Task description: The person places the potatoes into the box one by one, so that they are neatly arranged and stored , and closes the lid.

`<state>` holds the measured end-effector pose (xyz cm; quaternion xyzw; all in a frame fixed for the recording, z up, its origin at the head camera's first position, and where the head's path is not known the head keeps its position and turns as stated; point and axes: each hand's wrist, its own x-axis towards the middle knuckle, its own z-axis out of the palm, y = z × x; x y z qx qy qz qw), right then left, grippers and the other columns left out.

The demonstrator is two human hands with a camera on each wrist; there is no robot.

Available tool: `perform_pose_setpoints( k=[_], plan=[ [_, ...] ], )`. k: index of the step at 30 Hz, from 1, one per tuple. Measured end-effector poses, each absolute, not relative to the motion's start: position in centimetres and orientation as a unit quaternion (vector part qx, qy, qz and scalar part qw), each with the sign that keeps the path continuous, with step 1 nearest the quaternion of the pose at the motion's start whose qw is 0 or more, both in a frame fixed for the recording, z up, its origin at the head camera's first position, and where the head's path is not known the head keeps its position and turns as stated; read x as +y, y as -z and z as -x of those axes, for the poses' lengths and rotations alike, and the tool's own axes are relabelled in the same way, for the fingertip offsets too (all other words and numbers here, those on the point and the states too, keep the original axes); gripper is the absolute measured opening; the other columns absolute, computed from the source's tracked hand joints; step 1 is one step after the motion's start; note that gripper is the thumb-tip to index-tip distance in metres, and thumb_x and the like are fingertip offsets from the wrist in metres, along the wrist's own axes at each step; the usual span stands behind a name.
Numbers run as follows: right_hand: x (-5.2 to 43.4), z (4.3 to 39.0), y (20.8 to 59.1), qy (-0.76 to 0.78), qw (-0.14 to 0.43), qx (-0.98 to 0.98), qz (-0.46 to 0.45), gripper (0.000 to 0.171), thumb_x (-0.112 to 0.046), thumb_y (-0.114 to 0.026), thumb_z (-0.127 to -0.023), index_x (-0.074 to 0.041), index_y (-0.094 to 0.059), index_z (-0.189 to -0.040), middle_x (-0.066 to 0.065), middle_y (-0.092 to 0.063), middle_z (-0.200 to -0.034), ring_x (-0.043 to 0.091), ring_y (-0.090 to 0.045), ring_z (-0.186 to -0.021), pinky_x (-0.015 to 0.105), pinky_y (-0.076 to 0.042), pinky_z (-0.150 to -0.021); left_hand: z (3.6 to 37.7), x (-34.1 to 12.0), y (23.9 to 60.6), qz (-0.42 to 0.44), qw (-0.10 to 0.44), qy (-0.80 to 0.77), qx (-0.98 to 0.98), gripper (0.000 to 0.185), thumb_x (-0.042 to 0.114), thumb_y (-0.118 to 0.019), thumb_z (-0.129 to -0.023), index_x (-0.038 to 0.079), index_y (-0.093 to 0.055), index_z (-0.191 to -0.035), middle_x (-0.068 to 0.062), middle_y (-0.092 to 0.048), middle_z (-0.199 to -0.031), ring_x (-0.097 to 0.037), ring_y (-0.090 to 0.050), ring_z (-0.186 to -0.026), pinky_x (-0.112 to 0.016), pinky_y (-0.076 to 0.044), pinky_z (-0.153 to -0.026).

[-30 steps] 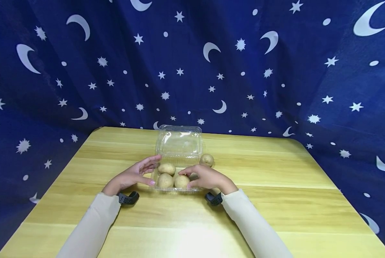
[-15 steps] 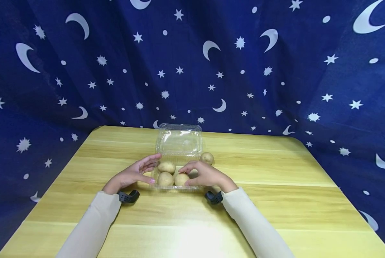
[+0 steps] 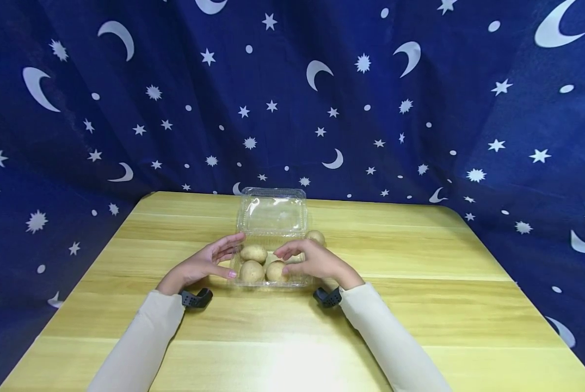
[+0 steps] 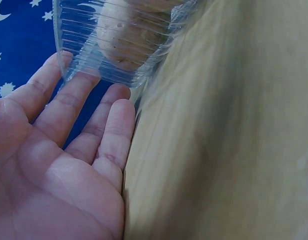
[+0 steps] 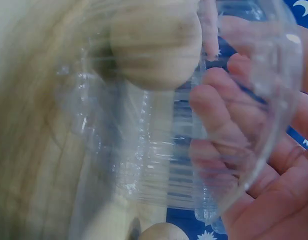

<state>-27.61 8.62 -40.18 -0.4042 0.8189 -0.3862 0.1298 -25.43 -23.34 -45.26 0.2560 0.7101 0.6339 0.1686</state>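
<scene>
A clear plastic clamshell container (image 3: 292, 283) stands on the table with its lid (image 3: 272, 213) tipped back. Three potatoes lie inside: one at the back left (image 3: 253, 253), one at the front left (image 3: 251, 271) and one at the front right (image 3: 276, 271). My left hand (image 3: 201, 265) rests along the container's left side, its fingertips against the ribbed wall (image 4: 81, 35) in the left wrist view. Over the right side hovers my right hand (image 3: 320, 260), fingers loosely bent around no object, thumb beside the front-right potato. Through the clear plastic, the right wrist view shows these fingers (image 5: 209, 102) beside a potato (image 5: 156, 47).
Another potato (image 3: 316, 237) lies on the table just outside the container's right back corner, partly hidden by my right hand. The wooden table (image 3: 395, 310) reaches back to a blue curtain (image 3: 282, 81) printed with moons and stars. Each wrist wears a black band.
My right hand has come away from the front-right potato, its fingers lifting and shifting slightly right. The left hand and the potatoes stay in place.
</scene>
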Motion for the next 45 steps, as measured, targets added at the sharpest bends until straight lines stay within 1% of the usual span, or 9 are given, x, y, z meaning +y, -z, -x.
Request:
perform_pose_setpoints(
  k=[3,10,18,24,27,31,34,39,45],
  plan=[
    [8.7,27.4,39.7,0.403,0.121,0.813,0.402,0.039,-0.010,-0.076,-0.087,0.003,-0.066,-0.122,0.015,-0.070,-0.119,0.027,-0.066,-0.107,0.049,-0.049,-0.099,25.4,-23.3,45.2,-0.256,0.169,-0.635,0.709,0.097,0.009,-0.079,-0.084,0.000,-0.017,-0.157,-0.022,-0.015,-0.163,-0.046,-0.018,-0.146,-0.059,-0.015,-0.118],
    [9.1,28.4,40.3,0.435,0.114,0.794,0.409,0.035,-0.005,-0.074,-0.088,0.005,-0.066,-0.120,0.020,-0.070,-0.115,0.029,-0.068,-0.105,0.042,-0.053,-0.097,25.5,-23.3,45.2,-0.255,0.170,-0.638,0.707,0.097,0.008,-0.078,-0.084,0.000,-0.016,-0.157,-0.021,-0.015,-0.163,-0.045,-0.018,-0.147,-0.058,-0.014,-0.119],
    [9.4,28.6,40.2,0.494,0.131,0.767,0.389,0.037,-0.002,-0.074,-0.087,0.009,-0.064,-0.121,0.025,-0.067,-0.115,0.037,-0.065,-0.106,0.045,-0.052,-0.097,25.4,-23.2,45.1,-0.254,0.170,-0.637,0.707,0.096,0.007,-0.078,-0.084,-0.001,-0.016,-0.157,-0.022,-0.015,-0.163,-0.045,-0.018,-0.147,-0.058,-0.015,-0.118],
    [9.7,28.9,40.2,0.543,0.146,0.752,0.345,0.037,0.002,-0.071,-0.088,0.011,-0.062,-0.122,0.028,-0.065,-0.118,0.040,-0.063,-0.109,0.035,-0.053,-0.095,25.4,-23.3,45.1,-0.258,0.168,-0.637,0.707,0.098,0.009,-0.079,-0.083,-0.002,-0.016,-0.157,-0.023,-0.015,-0.163,-0.045,-0.018,-0.146,-0.058,-0.015,-0.118],
    [9.9,29.0,40.3,0.563,0.141,0.746,0.327,0.036,0.002,-0.070,-0.088,0.010,-0.062,-0.122,0.031,-0.063,-0.119,0.037,-0.063,-0.107,0.033,-0.054,-0.093,25.4,-23.3,45.1,-0.256,0.169,-0.637,0.707,0.098,0.009,-0.079,-0.083,-0.001,-0.016,-0.157,-0.023,-0.015,-0.163,-0.045,-0.019,-0.146,-0.058,-0.015,-0.118],
    [10.2,29.2,40.4,0.581,0.119,0.746,0.304,0.033,-0.001,-0.070,-0.090,0.007,-0.064,-0.121,0.032,-0.063,-0.118,0.026,-0.065,-0.101,0.030,-0.054,-0.090,25.5,-23.3,45.1,-0.253,0.170,-0.636,0.709,0.099,0.010,-0.079,-0.083,-0.001,-0.016,-0.157,-0.022,-0.015,-0.163,-0.045,-0.019,-0.146,-0.058,-0.015,-0.118],
    [10.6,29.4,40.5,0.598,0.100,0.742,0.285,0.036,-0.003,-0.071,-0.090,0.009,-0.062,-0.122,0.033,-0.062,-0.118,0.020,-0.065,-0.099,0.027,-0.054,-0.088,25.5,-23.4,45.2,-0.252,0.171,-0.636,0.710,0.098,0.010,-0.079,-0.083,0.000,-0.016,-0.158,-0.021,-0.015,-0.163,-0.045,-0.019,-0.147,-0.058,-0.015,-0.118],
    [11.2,29.8,40.7,0.620,0.060,0.737,0.262,0.038,-0.001,-0.072,-0.089,0.011,-0.061,-0.123,0.031,-0.064,-0.114,0.017,-0.065,-0.094,0.025,-0.055,-0.083,25.5,-23.4,45.2,-0.251,0.172,-0.637,0.708,0.097,0.008,-0.078,-0.083,0.001,-0.016,-0.158,-0.021,-0.015,-0.164,-0.045,-0.018,-0.147,-0.058,-0.014,-0.119],
    [12.1,30.5,41.4,0.630,0.005,0.737,0.244,0.034,0.003,-0.069,-0.089,0.011,-0.062,-0.121,0.029,-0.066,-0.111,0.011,-0.065,-0.091,0.022,-0.053,-0.085,25.5,-23.4,45.2,-0.250,0.173,-0.638,0.708,0.097,0.008,-0.078,-0.084,0.001,-0.016,-0.158,-0.020,-0.015,-0.164,-0.045,-0.018,-0.147,-0.058,-0.014,-0.119]
  ],
)
